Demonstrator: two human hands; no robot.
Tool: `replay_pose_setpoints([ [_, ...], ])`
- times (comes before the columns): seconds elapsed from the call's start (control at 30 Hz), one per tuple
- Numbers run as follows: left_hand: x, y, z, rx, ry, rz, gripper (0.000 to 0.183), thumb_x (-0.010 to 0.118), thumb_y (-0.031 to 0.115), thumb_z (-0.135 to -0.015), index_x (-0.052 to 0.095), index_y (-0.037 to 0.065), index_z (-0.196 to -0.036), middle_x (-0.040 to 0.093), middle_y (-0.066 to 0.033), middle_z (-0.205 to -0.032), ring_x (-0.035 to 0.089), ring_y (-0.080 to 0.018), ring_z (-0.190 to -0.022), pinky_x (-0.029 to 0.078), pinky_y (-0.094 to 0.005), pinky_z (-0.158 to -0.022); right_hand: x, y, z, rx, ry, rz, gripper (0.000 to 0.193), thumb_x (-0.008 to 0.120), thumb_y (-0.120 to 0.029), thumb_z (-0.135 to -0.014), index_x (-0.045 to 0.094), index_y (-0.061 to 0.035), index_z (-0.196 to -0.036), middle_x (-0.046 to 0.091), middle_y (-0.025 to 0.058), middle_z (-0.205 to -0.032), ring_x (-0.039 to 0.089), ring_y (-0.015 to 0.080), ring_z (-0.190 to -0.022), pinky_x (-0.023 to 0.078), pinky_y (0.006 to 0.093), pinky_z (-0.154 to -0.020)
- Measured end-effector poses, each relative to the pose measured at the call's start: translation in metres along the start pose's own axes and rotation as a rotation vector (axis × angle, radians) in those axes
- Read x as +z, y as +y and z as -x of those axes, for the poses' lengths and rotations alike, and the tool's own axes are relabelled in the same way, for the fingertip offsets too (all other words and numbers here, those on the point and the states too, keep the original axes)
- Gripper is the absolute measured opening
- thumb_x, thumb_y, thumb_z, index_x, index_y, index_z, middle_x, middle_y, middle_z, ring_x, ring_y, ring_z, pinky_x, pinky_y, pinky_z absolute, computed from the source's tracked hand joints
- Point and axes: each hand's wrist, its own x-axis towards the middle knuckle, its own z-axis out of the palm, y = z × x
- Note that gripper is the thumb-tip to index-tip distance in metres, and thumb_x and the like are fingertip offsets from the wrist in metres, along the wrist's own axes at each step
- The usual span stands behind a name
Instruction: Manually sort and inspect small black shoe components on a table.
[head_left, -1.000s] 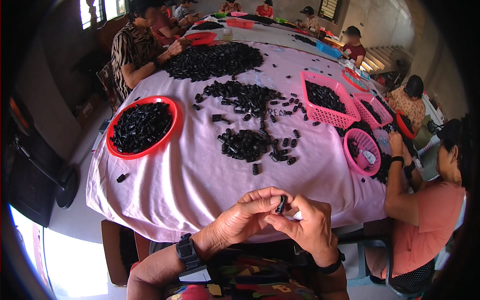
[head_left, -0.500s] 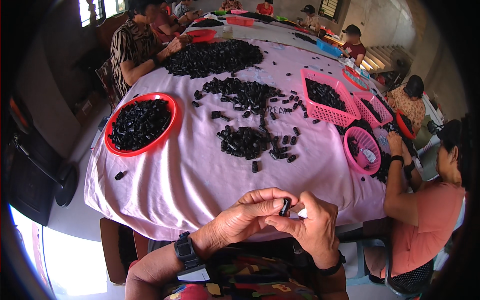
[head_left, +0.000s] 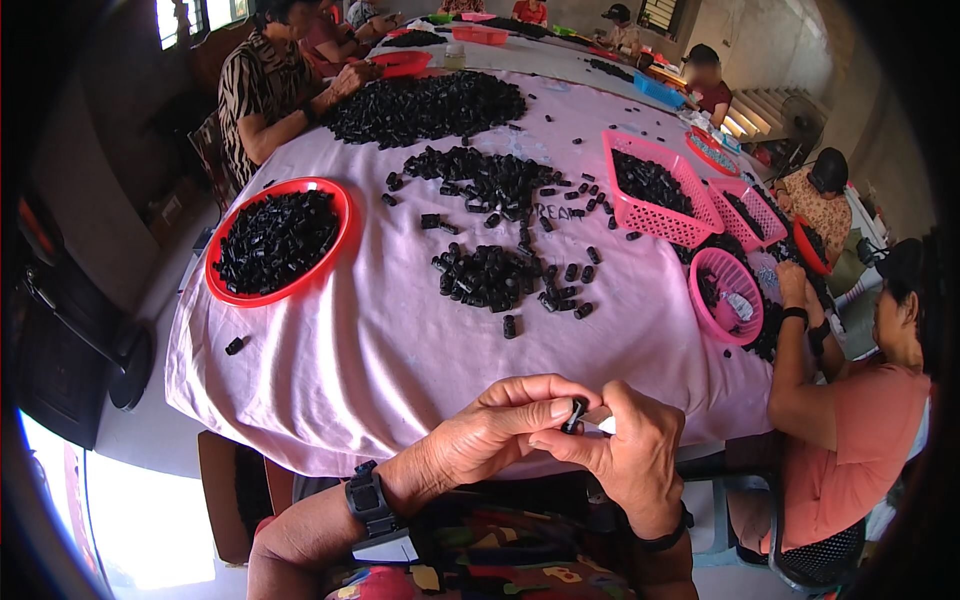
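Note:
Close to the table's front edge, my left hand (head_left: 500,422) pinches a small black cylindrical plastic piece (head_left: 575,414) between thumb and fingers. My right hand (head_left: 637,455) meets it from the right, its thumb reaching under the black piece. A small white thing (head_left: 607,425) shows within the curled fingers of my right hand; its kind is hard to make out. Beyond my hands lies a small heap of similar black pieces (head_left: 485,277), with one loose piece (head_left: 510,327) nearest me.
A red tray (head_left: 345,240) full of black pieces stands at left on the pink cloth (head_left: 400,350). Larger heaps (head_left: 430,108) lie farther back. Pink baskets (head_left: 690,228) stand at right, near a seated person (head_left: 850,400) in an orange shirt. Other people sit around the table.
Both hands stay together, with the black piece shifted slightly right and tilted a little more. The view has moved slightly.

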Motion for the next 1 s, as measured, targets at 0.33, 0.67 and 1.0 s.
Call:
replay_pose_setpoints([
  [0.33, 0.002, 0.0, 0.001, 0.004, -0.007, -0.015, 0.029, 0.062, 0.019, -0.09, 0.06, 0.002, -0.114, 0.062, -0.0054, -0.106, 0.06, -0.0143, -0.098, 0.049, -0.0307, -0.089, 0.0, 0.001, 0.001, -0.003, -0.009, 0.009, 0.057, 0.075, -0.058, -0.066, 0.046, -0.0097, -0.064, 0.052, 0.0036, -0.051, 0.055, 0.021, -0.045, 0.044, 0.0329, -0.041],
  [0.67, 0.006, 0.001, 0.0, 0.013, 0.007, 0.006, 0.03, 0.061, 0.023, -0.091, 0.059, 0.002, -0.113, 0.061, -0.0046, -0.104, 0.056, -0.0116, -0.091, 0.047, -0.0267, -0.081, -0.002, -0.002, -0.001, -0.004, -0.014, -0.036, 0.052, 0.077, -0.053, -0.066, 0.049, -0.0091, -0.065, 0.056, 0.0032, -0.053, 0.058, 0.0201, -0.047, 0.045, 0.0322, -0.043],
  [1.0, 0.006, 0.004, 0.001, 0.054, -0.03, 0.022, 0.032, 0.061, 0.024, -0.091, 0.059, 0.002, -0.114, 0.058, -0.0032, -0.095, 0.055, -0.012, -0.089, 0.046, -0.0277, -0.083, -0.006, -0.009, -0.001, 0.044, -0.01, -0.204, 0.042, 0.082, -0.04, -0.067, 0.054, -0.0089, -0.069, 0.063, 0.0031, -0.06, 0.063, 0.0191, -0.052, 0.048, 0.0302, -0.045],
])
